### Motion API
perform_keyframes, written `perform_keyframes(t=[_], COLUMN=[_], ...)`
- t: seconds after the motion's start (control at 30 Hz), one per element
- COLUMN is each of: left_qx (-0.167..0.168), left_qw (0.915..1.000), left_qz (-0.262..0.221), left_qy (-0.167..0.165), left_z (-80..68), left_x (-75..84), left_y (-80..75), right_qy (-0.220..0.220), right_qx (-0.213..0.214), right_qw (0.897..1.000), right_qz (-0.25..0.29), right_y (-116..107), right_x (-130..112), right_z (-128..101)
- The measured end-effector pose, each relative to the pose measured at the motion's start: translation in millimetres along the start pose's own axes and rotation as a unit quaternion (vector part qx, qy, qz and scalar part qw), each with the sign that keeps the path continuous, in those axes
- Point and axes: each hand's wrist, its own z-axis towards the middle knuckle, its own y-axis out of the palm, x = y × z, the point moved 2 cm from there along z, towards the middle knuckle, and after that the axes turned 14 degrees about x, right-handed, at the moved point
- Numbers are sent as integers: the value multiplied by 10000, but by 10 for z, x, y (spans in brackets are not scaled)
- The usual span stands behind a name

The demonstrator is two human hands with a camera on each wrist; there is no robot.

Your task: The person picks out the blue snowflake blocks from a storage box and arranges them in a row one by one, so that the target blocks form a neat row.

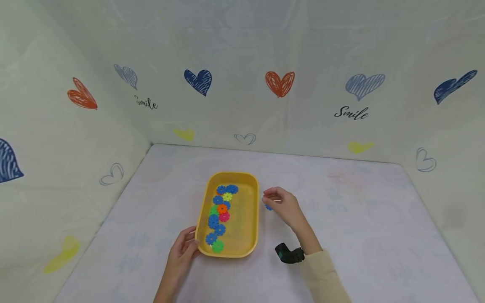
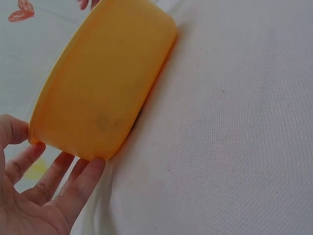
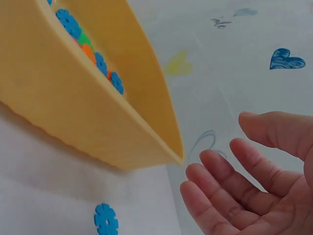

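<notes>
A yellow tray (image 1: pixel 248 219) sits mid-table holding several flower-shaped plastic discs (image 1: pixel 219 210) in blue, green, orange, pink and yellow. My left hand (image 1: pixel 191 244) rests straight fingers against the tray's near-left corner. In the left wrist view, the fingertips (image 2: pixel 95 164) touch the tray's outer wall (image 2: pixel 107 88) and the thumb lies beside the rim. My right hand (image 1: pixel 270 198) hovers just right of the tray, loosely curved, holding nothing. A single blue disc (image 1: pixel 268 207) lies on the table under it. The right wrist view shows this disc (image 3: pixel 105 219), the tray (image 3: pixel 73 112) and the empty palm (image 3: pixel 230 161).
White cloth covers the table (image 1: pixel 360 227). Cloth walls printed with hearts (image 1: pixel 279 83) and the word "Smile" enclose it at the back and both sides. A black wrist camera (image 1: pixel 289 254) sits on my right wrist.
</notes>
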Motion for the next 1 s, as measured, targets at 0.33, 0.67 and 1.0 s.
perform_keyframes(t=[0.33,0.67,1.0], left_qx=[21,61,37], left_qw=[10000,9997,9994], left_qz=[3,-1,-29], left_qy=[73,250,340], left_z=[2,-4,0], left_x=[10,13,-8], left_y=[4,-4,-21], right_qy=[-97,-282,-263], right_qx=[-447,-1189,-1660], right_qw=[9978,9898,9818], right_qz=[490,728,882], right_y=[281,574,839], right_x=[-41,-68,-110], right_z=[-254,-454,-573])
